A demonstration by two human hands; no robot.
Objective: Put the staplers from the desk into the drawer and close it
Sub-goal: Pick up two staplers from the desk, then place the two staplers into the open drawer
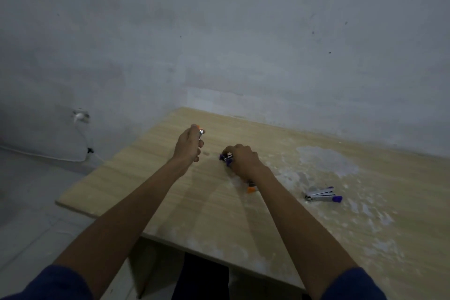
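My left hand is raised above the far left part of the wooden desk, closed around a small orange and silver stapler. My right hand rests on the desk with its fingers curled over a purple stapler. Another orange stapler pokes out from under my right forearm. A purple and silver stapler lies free on the desk to the right. No drawer is visible.
The desk stands against a grey wall. Its top has a worn pale patch at the right. A wall socket with a white cable is at the left. The floor lies beyond the desk's left edge.
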